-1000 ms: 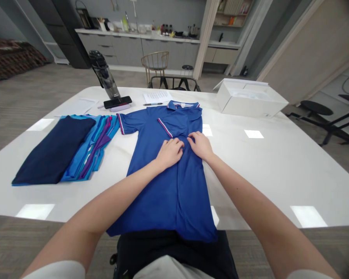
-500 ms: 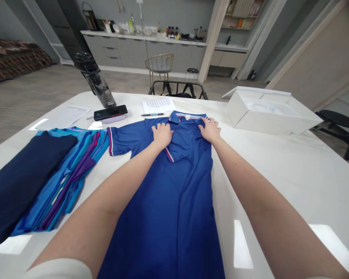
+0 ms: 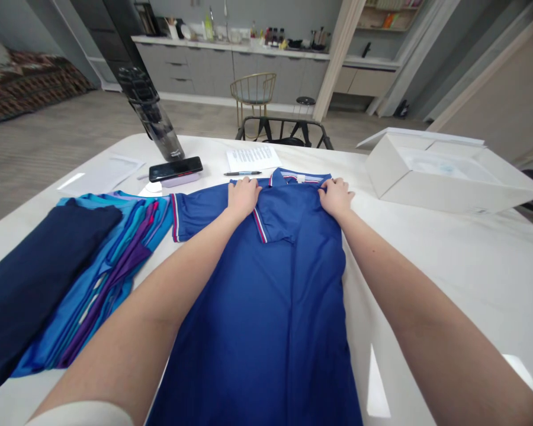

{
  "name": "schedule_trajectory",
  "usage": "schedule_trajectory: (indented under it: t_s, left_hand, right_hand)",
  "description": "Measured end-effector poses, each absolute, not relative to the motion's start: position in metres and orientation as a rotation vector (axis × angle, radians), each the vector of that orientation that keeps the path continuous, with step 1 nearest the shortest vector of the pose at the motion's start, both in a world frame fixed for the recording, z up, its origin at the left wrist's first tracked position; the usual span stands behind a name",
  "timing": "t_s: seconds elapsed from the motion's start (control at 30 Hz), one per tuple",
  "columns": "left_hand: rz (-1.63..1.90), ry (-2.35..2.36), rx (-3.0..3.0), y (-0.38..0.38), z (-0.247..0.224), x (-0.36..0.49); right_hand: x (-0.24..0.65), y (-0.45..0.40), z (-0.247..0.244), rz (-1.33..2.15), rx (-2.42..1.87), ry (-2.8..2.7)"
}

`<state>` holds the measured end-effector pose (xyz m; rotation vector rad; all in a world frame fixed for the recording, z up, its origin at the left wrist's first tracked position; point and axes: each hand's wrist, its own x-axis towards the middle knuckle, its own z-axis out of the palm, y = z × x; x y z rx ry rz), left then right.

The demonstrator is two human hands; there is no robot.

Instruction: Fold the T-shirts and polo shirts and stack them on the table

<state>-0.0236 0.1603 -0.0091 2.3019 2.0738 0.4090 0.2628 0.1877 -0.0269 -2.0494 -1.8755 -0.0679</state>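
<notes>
Hands: left hand and right hand have moved up from the chest to the shoulders of the blue polo shirt.
Grip: left lies open, palm down; right curls on the cloth by the collar, pinching or not, I cannot tell.
Shirt: flat at 12 o'clock on the white table, collar farthest.
Risk: an uneven tug could twist it, pushing the sleeve into the folded shirts at 10 o'clock.

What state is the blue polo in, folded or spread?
Partly folded: the polo lies flat on the table, one sleeve spread out left, the other folded across the chest.
</notes>
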Motion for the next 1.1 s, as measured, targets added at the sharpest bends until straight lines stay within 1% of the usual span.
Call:
schedule_trajectory:
  t_s: [0.07,0.17,0.37,0.47,0.57,0.73,0.87,0.97,1.1]
  left_hand:
    - [0.374,2.166,2.303,0.158,-0.015,-0.047]
    - [0.275,2.294,2.286,0.153,-0.019,-0.091]
    - [0.029,2.379,2.307,0.137,-0.011,-0.155]
    - [0.019,2.373,2.335,0.13,-0.006,-0.167]
    - [0.06,2.387,2.303,0.125,-0.004,-0.172]
    - [0.137,2.288,2.381,0.118,0.007,-0.176]
    - [0.364,2.156,2.339,0.11,0.039,-0.17]
    - [0.627,1.95,2.145,0.106,0.069,-0.151]
    - [0.901,1.576,1.727,0.105,0.097,-0.096]
  right_hand:
    - [0.245,0.184,-0.02,-0.141,-2.032,-1.881]
    - [0.202,0.184,-0.008,-0.172,-1.852,-1.992]
    - [0.078,0.198,-0.007,0.286,-1.396,-2.38]
    - [0.027,0.199,-0.012,0.336,-1.347,-2.464]
    - [-0.002,0.2,-0.015,0.306,-1.427,-2.529]
    - [-0.012,0.199,-0.014,0.212,-1.501,-2.543]
    - [-0.001,0.196,-0.008,0.187,-1.447,-2.478]
    - [0.018,0.194,0.002,0.209,-1.386,-2.392]
    - [0.061,0.192,0.02,0.265,-1.315,-2.29]
